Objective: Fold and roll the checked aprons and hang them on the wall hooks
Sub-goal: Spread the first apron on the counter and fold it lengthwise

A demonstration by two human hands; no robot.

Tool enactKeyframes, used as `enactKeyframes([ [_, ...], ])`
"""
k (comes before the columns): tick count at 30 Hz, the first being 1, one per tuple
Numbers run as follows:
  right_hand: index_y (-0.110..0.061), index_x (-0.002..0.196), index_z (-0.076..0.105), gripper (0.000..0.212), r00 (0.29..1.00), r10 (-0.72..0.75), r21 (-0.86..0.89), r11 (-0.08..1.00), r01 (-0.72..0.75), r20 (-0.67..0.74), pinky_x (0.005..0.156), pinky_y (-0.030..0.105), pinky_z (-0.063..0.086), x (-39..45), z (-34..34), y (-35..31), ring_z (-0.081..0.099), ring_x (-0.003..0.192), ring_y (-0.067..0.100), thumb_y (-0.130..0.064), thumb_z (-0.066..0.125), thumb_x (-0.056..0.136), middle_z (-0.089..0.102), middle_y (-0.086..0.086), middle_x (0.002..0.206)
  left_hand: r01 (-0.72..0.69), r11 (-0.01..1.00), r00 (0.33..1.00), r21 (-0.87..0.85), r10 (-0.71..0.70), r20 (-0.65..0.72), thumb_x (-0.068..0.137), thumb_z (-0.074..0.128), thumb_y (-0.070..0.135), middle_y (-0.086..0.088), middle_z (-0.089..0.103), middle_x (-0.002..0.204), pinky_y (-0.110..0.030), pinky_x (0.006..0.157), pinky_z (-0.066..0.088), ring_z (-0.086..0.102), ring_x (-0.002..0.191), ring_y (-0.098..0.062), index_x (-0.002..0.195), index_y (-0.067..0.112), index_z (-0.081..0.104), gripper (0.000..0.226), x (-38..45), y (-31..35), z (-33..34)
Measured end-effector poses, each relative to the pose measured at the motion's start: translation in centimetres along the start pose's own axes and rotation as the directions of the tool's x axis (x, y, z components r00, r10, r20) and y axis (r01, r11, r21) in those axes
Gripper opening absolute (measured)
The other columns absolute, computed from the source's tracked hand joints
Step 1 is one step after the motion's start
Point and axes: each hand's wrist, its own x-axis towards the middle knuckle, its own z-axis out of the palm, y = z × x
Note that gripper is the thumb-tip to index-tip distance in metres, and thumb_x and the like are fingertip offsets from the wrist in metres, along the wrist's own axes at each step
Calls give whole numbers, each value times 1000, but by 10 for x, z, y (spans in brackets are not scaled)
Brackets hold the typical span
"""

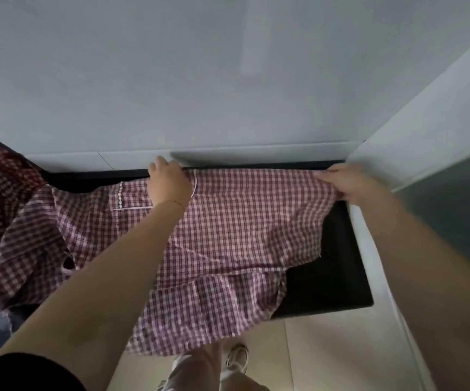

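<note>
A red and white checked apron [236,230] lies spread over a black table [338,277] set against the wall. Its near part hangs over the table's front edge. My left hand [167,182] grips the apron's far edge near the middle, by a white trimmed pocket [126,197]. My right hand [346,183] pinches the apron's far right corner at the table's back edge. More checked cloth [16,210] lies bunched in a heap at the left. No wall hooks are in view.
A grey wall [228,80] rises right behind the table, and a white side wall or door frame [425,136] closes the right. Beige floor tiles [326,348] and my shoes show below the table's front edge.
</note>
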Motion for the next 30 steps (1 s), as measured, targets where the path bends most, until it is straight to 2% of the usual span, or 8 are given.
enactKeyframes([
  [2,-9,99,66,14,892,-152,-359,933,-12,-425,85,41,51,10,-8,6,62,107,40,-21,63,92,65,18,107,-26,982,998,-187,16,-54,92,47,-1,-16,44,126,-37,87,47,42,116,-31,119,2,57,29,-5,6,2],
  [4,-4,113,59,22,737,-360,-548,837,-16,-572,88,42,48,-4,0,5,57,111,40,-13,55,94,61,21,116,-104,948,994,-302,91,-59,91,53,-1,-15,37,138,-33,98,44,37,125,-29,134,9,46,45,-19,13,5],
  [9,-14,94,57,4,766,-622,-638,659,399,-164,65,35,49,-52,71,24,59,81,22,-16,59,92,59,3,94,-86,996,968,16,80,238,96,53,42,-14,44,136,-41,88,53,46,121,-27,130,15,50,44,-74,8,22],
  [12,-20,106,61,21,878,-413,-645,608,463,242,81,36,55,-64,107,53,60,92,15,-34,64,91,60,-1,112,-103,962,873,254,-34,487,76,56,81,-18,18,159,-52,102,44,28,142,-38,153,19,21,105,-107,-2,35],
  [15,-16,125,53,41,921,-369,-692,634,345,121,100,41,46,-70,113,79,51,116,24,-36,64,91,50,5,129,-162,936,838,312,-36,544,67,64,82,-17,-9,164,-57,116,26,3,150,-43,157,22,-8,130,-119,-21,44],
  [19,-10,109,51,19,839,-356,-506,855,114,-412,73,33,48,-98,96,103,53,91,22,-17,59,92,53,10,110,-88,977,931,195,12,364,90,65,48,-13,-4,165,-55,121,18,2,151,-40,158,26,7,92,-118,-38,42],
  [24,-12,87,60,36,993,59,-351,932,-91,-100,59,27,48,-125,98,139,65,67,22,-45,48,98,67,8,84,-294,953,939,-74,302,164,94,55,35,-3,44,143,-45,110,38,41,129,-23,138,25,51,45,-156,-10,43],
  [30,-14,92,60,21,995,-1,-411,911,-40,-100,66,30,45,-134,133,152,59,76,18,-34,65,93,62,2,86,-402,912,810,84,311,498,80,60,71,-10,9,164,-56,119,18,5,151,-35,153,28,23,92,-198,14,72],
])
